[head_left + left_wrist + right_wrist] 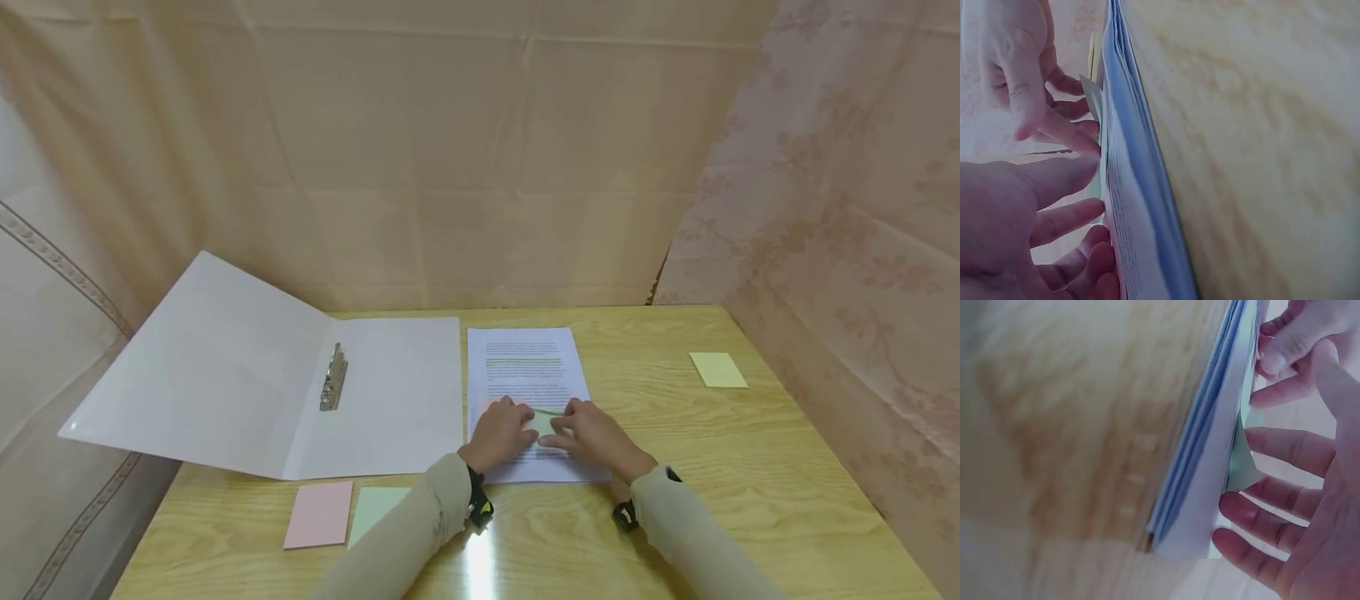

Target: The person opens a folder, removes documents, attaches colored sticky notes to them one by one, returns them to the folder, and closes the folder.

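Observation:
A stack of printed sheets lies on the table before me, with a green sticky note on its lower half. My left hand rests on the stack, thumb and fingertips touching the note's left side. From the other side my right hand presses the note with spread, fairly straight fingers. In the right wrist view one corner of the green note lifts off the paper. A bit of pink note shows on the page beside the left hand, which hides most of it.
Left of the stack lies an open white folder with a metal clip; its cover tilts upward past the table's edge. A pink pad and a green pad lie in front. A yellow pad sits far right.

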`<state>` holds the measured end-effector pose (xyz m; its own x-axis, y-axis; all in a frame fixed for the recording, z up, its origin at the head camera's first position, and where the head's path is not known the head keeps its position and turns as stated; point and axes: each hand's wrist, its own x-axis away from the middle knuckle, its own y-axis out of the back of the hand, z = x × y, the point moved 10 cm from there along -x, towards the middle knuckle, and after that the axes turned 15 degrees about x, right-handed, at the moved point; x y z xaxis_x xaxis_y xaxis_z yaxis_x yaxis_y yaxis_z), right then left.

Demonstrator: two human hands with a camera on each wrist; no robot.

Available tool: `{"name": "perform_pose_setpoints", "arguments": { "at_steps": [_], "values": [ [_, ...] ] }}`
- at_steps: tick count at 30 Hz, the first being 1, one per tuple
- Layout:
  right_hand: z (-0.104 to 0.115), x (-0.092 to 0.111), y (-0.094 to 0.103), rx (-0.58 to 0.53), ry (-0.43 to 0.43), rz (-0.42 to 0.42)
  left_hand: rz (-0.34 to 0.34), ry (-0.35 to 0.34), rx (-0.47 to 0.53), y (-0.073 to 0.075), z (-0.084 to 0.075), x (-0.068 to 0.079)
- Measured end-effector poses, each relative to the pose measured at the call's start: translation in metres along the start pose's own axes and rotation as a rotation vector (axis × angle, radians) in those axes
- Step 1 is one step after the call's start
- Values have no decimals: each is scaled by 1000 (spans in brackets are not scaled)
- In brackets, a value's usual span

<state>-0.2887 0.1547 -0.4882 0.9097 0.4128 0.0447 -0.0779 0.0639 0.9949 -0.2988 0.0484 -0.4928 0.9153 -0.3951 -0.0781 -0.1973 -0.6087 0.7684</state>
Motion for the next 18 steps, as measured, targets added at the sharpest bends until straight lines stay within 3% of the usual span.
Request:
{"name": "perform_pose_setpoints", "arguments": {
  "at_steps": [7,12,18],
  "values": [
    [5,-2,0,101,32,9,46,13,-47,-5,0,2],
    [13,-3,-2,119,67,61,95,17,-76,-9,-1,1],
    [15,-7,-9,127,25,120,137,38,-159,-14,3,1]
  ]
}}
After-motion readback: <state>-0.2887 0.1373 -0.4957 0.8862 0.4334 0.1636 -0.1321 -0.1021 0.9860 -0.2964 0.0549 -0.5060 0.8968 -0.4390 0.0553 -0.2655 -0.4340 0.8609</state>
